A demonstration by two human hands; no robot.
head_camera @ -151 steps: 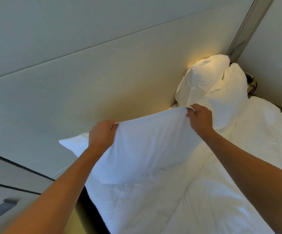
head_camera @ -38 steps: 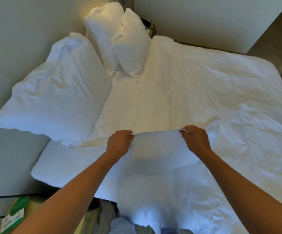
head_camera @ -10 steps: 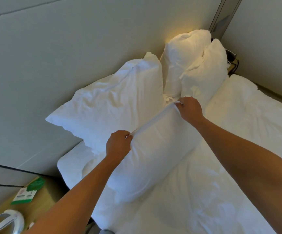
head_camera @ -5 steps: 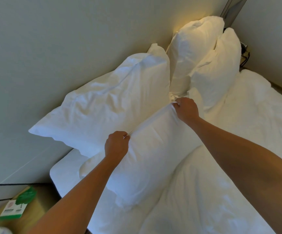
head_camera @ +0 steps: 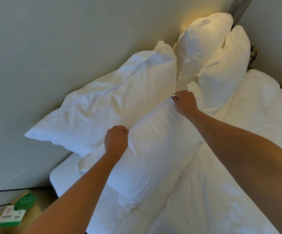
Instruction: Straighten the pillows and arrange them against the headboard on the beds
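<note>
A white front pillow [head_camera: 152,149] stands on the bed, leaning toward a larger white pillow [head_camera: 113,102] that rests against the pale headboard [head_camera: 61,48]. My left hand [head_camera: 115,141] pinches the front pillow's top edge near its left end. My right hand [head_camera: 185,103] pinches the same edge near its right end. Two more white pillows stand upright in the far corner, the back pillow [head_camera: 202,46] against the headboard and the other pillow [head_camera: 224,70] in front of it.
A rumpled white duvet [head_camera: 221,191] covers the bed to the right. A wooden nightstand [head_camera: 35,205] at the lower left carries a green and white card [head_camera: 16,211]. Dark cables [head_camera: 253,56] hang by the side wall past the corner pillows.
Both hands have kept their pinch on the front pillow's top edge while it settled in front of the large pillow. The view has shifted a little.
</note>
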